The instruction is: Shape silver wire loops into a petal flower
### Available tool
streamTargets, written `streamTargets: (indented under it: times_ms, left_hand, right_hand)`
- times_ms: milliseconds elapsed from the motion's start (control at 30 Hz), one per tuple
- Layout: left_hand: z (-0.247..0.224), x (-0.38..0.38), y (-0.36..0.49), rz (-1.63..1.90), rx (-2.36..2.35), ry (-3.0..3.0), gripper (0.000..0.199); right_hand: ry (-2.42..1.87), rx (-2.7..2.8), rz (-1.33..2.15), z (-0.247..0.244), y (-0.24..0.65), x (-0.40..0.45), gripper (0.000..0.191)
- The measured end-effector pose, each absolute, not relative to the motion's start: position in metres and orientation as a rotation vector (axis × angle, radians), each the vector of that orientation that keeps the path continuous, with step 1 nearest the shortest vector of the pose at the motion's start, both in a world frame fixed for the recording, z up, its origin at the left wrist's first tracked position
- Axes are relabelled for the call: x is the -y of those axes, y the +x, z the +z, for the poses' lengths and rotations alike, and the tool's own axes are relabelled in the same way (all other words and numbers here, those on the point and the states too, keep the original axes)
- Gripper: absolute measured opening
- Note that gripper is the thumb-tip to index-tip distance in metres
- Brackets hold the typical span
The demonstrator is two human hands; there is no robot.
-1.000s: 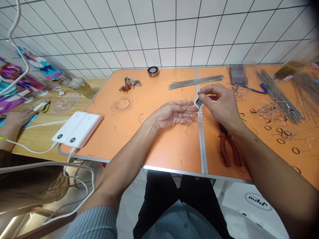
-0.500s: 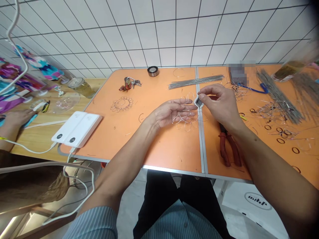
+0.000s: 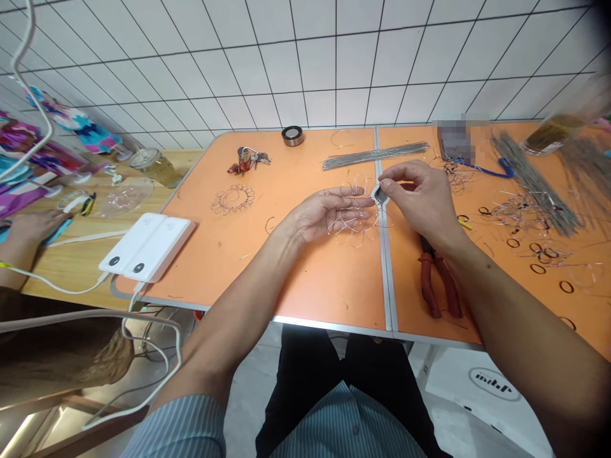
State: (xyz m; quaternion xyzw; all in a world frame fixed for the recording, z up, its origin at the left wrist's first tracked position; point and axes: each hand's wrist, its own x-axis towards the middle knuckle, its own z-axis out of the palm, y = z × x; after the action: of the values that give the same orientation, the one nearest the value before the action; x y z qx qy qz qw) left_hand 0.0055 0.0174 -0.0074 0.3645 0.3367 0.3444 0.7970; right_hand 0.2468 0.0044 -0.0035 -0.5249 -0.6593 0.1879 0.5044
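Note:
Over the middle of the orange table (image 3: 286,273), thin silver wire bent into flower-like loops (image 3: 359,234) lies across the fingers of my left hand (image 3: 324,216), which are stretched out and apart. My right hand (image 3: 420,194) pinches a small grey, pale-edged piece (image 3: 381,195) between thumb and fingers, at the right edge of the loops. The fingertips of my left hand come close to that piece; whether they touch it I cannot tell. Red-handled pliers (image 3: 439,280) lie beneath my right wrist, their upper part partly hidden.
A second wire ring (image 3: 233,199), keys (image 3: 249,160), a tape roll (image 3: 293,135) and straight wires (image 3: 375,156) lie behind and left. At right are black rings (image 3: 538,269) and more wire bundles (image 3: 534,184). White power banks (image 3: 147,247) and another person's hand (image 3: 35,226) are left.
The wire loops have shifted and turned slightly, and my left fingers have moved a little to the left. My right hand keeps its pinch in nearly the same place.

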Motion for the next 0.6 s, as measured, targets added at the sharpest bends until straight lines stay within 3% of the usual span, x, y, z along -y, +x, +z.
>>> streamTargets:
  times_ms: [600]
  left_hand:
    - [-0.0104, -0.0194, 0.0046, 0.751, -0.716, 0.783, 0.025]
  right_hand:
    - [-1.275, 1.578, 0.435, -0.0043, 0.2459, -0.0048, 0.017]
